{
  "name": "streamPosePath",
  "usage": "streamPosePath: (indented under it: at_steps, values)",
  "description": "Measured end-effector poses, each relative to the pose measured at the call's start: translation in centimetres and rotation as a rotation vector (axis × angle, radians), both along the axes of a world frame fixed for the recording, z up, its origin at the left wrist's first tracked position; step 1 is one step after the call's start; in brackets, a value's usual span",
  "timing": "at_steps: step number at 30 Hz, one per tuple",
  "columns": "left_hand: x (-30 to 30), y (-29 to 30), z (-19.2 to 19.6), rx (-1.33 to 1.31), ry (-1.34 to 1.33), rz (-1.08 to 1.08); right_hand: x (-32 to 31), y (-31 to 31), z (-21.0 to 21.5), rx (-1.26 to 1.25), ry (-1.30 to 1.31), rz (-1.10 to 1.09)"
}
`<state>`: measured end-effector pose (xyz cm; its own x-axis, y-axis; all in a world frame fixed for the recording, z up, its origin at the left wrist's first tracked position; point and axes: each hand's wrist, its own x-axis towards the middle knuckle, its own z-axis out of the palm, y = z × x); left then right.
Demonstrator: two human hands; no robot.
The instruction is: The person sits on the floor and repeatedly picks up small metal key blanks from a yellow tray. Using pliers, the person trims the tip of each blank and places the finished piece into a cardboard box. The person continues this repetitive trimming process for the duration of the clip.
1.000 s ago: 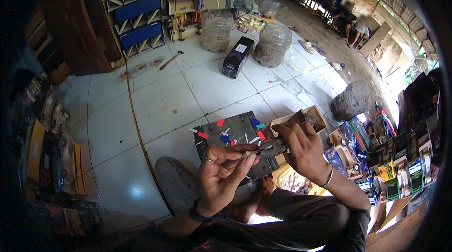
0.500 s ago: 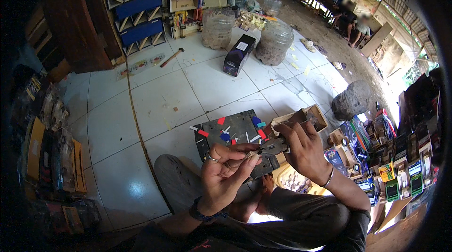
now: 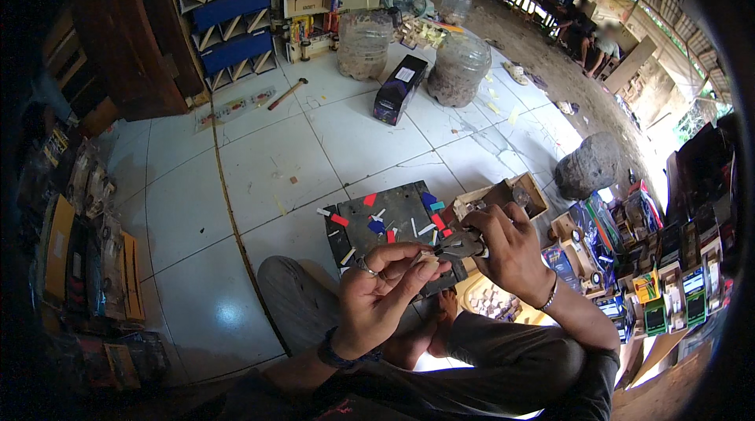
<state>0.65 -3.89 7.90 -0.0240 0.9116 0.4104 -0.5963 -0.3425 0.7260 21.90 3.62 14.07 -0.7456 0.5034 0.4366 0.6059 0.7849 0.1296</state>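
Observation:
My left hand [image 3: 379, 293] pinches a small pale piece [image 3: 427, 259], wood by its look, between thumb and fingertips. In my right hand [image 3: 511, 260] is a pair of pliers [image 3: 461, 246], its jaws pointing left at the small piece. The jaw tips are at the piece's edge; whether they grip it I cannot tell. Both hands hover over the near right part of a dark low board [image 3: 358, 226]. Scattered across that board are red, blue and white scraps, such as a red scrap [image 3: 338, 220] and a blue scrap [image 3: 377, 227].
An open wooden box [image 3: 536, 191] stands behind my right hand, and a yellow tray [image 3: 472, 295] of small wooden pieces lies below it. Boxed goods [image 3: 661, 295] crowd the right. A black box [image 3: 399, 91], a hammer [image 3: 288, 95] and cut-off plastic containers [image 3: 460, 71] stand or lie farther off.
My left hand and the small piece have shifted slightly to the right. The pliers have turned a little at the piece, and my right hand has barely moved.

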Motion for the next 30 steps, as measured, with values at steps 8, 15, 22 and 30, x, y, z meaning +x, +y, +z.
streamPosePath:
  at_steps: [8, 15, 22, 30]
  values:
    - [-0.3, -0.1, -0.5, 0.054, 0.196, 0.174, 0.1, -0.1, -0.3, -0.033, -0.006, -0.009]
    - [-0.7, 0.1, -0.4, 0.129, 0.363, 0.302, 0.1, -0.1, -0.3, -0.053, -0.014, -0.017]
    - [-1.3, 0.3, -0.2, 0.150, 0.454, 0.322, 0.2, 0.0, -0.4, -0.172, 0.026, 0.004]
    - [-2.1, 0.4, 0.1, 0.212, 0.558, 0.268, 0.5, 0.2, -0.5, -0.325, 0.059, 0.038]
